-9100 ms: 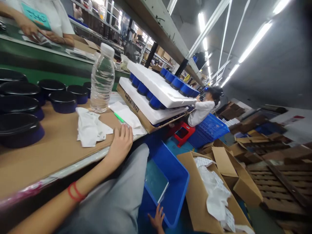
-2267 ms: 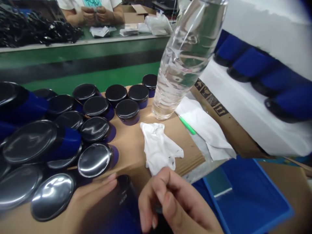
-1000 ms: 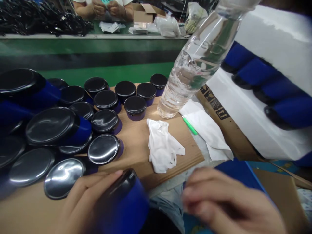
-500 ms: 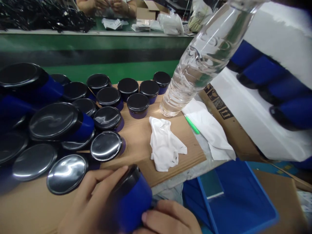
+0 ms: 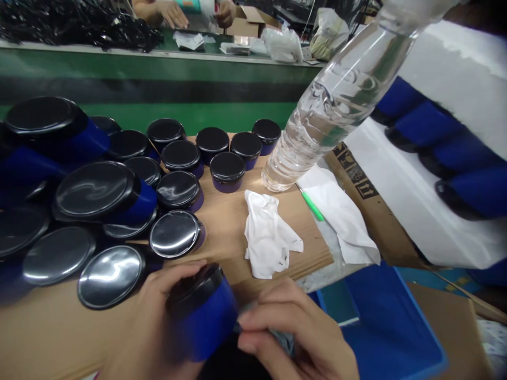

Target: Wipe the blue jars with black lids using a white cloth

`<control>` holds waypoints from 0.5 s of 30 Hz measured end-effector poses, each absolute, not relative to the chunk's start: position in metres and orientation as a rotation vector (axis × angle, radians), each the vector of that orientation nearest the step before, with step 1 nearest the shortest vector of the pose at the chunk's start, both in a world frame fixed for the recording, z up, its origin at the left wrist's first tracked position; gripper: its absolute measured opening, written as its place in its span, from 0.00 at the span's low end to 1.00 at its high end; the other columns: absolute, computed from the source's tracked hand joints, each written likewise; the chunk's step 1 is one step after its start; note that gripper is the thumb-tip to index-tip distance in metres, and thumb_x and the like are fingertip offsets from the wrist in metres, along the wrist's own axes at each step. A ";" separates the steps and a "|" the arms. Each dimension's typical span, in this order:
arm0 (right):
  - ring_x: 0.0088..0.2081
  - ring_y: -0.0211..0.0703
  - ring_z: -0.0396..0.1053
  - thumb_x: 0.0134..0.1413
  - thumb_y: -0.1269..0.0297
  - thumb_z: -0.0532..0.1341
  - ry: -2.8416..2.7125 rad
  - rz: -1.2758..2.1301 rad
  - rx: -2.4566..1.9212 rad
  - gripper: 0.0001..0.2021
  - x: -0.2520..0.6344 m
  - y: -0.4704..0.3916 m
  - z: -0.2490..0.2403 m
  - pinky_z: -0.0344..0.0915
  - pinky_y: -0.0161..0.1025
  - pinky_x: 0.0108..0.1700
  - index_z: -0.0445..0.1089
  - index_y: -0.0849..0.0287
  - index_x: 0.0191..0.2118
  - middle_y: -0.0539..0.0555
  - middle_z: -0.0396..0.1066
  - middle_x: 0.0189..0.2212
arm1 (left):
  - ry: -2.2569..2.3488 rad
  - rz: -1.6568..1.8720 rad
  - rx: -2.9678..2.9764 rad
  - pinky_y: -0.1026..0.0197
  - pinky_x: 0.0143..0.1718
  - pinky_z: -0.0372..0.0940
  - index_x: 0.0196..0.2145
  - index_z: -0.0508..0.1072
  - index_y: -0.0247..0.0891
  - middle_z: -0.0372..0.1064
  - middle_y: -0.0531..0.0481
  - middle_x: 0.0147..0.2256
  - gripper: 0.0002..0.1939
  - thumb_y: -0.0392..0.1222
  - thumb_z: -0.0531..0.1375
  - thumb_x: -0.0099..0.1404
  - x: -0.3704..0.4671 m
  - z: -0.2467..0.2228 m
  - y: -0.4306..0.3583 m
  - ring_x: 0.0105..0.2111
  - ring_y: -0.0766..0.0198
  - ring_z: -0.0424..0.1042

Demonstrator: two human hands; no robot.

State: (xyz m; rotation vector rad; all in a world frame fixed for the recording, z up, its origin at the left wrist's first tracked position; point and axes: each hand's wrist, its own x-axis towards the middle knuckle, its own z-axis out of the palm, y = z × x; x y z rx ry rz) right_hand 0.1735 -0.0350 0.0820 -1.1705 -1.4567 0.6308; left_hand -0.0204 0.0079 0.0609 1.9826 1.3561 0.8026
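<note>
Blue jar (image 5: 204,316) with black lid, tilted, lid end up and to the left, held at the near edge of the cardboard sheet (image 5: 222,232). No writing can be read on it; the picture is blurred here.

Left hand (image 5: 158,322) is closed around the jar from the left and below, fingertips reaching over the lid rim. Right hand (image 5: 293,332) sits just right of the jar's base, fingers curled together and pinched on something small and grey at the base; what it is cannot be told.

Beyond the jar, on the sheet, stand many like jars (image 5: 178,190) with black lids, packed close, some stacked on the left. A crumpled white cloth (image 5: 269,237) lies right of them, near the held jar. Behind the cloth stands a clear water bottle (image 5: 328,111), no label visible. Right of it, a green pen (image 5: 311,205) rests on white paper (image 5: 340,211).

A carton (image 5: 356,177) at the right bears printed handling symbols, not legible as words. On it lie white foam trays (image 5: 435,158) with blue jars between them. A blue bin (image 5: 384,327) sits below the table edge.

At the far side of the green conveyor (image 5: 158,79), another person's hands (image 5: 170,10) are at work.
</note>
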 end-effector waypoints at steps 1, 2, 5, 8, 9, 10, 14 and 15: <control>0.29 0.36 0.75 0.59 0.72 0.69 -1.477 0.623 -1.156 0.02 0.174 -0.033 0.080 0.74 0.30 0.32 0.77 0.63 0.38 0.53 0.75 0.28 | 1.370 0.779 1.992 0.60 0.52 0.73 0.55 0.64 0.45 0.69 0.47 0.52 0.21 0.43 0.60 0.65 -0.021 0.061 0.008 0.51 0.60 0.74; 0.30 0.37 0.75 0.59 0.73 0.69 -1.484 0.627 -1.141 0.02 0.174 -0.031 0.079 0.75 0.31 0.32 0.78 0.64 0.38 0.54 0.76 0.28 | 1.352 0.771 2.072 0.62 0.48 0.74 0.55 0.65 0.44 0.71 0.47 0.50 0.21 0.44 0.60 0.65 -0.023 0.061 0.010 0.49 0.62 0.76; 0.30 0.37 0.74 0.63 0.68 0.66 -1.463 0.600 -1.122 0.06 0.178 -0.027 0.075 0.75 0.32 0.32 0.79 0.65 0.37 0.54 0.75 0.27 | 1.219 0.703 2.409 0.65 0.50 0.73 0.55 0.68 0.41 0.73 0.49 0.49 0.23 0.45 0.60 0.63 -0.029 0.058 0.016 0.48 0.63 0.75; 0.31 0.37 0.72 0.65 0.67 0.64 -1.585 0.494 -1.149 0.08 0.178 -0.026 0.072 0.75 0.34 0.34 0.80 0.66 0.39 0.54 0.75 0.27 | 1.066 0.678 2.504 0.61 0.57 0.67 0.60 0.65 0.37 0.70 0.47 0.53 0.28 0.42 0.61 0.63 -0.034 0.048 0.022 0.54 0.59 0.69; 0.32 0.37 0.72 0.65 0.69 0.64 -1.648 0.472 -1.145 0.07 0.177 -0.026 0.072 0.75 0.34 0.35 0.80 0.66 0.41 0.54 0.75 0.28 | 1.043 0.645 2.525 0.59 0.58 0.65 0.62 0.63 0.37 0.68 0.46 0.55 0.30 0.43 0.61 0.63 -0.035 0.046 0.023 0.56 0.57 0.67; 0.33 0.37 0.72 0.64 0.70 0.65 -1.705 0.464 -1.135 0.07 0.177 -0.027 0.071 0.76 0.33 0.36 0.80 0.66 0.43 0.54 0.75 0.29 | 1.024 0.611 2.551 0.56 0.59 0.63 0.63 0.62 0.37 0.67 0.46 0.56 0.31 0.46 0.61 0.64 -0.035 0.043 0.024 0.57 0.55 0.66; 0.34 0.37 0.73 0.63 0.61 0.67 -1.843 0.436 -1.195 0.15 0.175 -0.028 0.069 0.77 0.32 0.38 0.77 0.65 0.51 0.54 0.75 0.33 | 1.021 0.564 2.600 0.48 0.52 0.70 0.63 0.61 0.39 0.70 0.45 0.55 0.30 0.55 0.57 0.69 -0.033 0.044 0.025 0.55 0.49 0.70; 0.34 0.37 0.74 0.63 0.59 0.67 -1.873 0.387 -1.211 0.16 0.176 -0.028 0.068 0.77 0.32 0.38 0.77 0.64 0.51 0.53 0.75 0.33 | 1.021 0.571 2.587 0.49 0.49 0.73 0.62 0.62 0.40 0.71 0.45 0.53 0.29 0.57 0.56 0.69 -0.033 0.045 0.025 0.53 0.50 0.72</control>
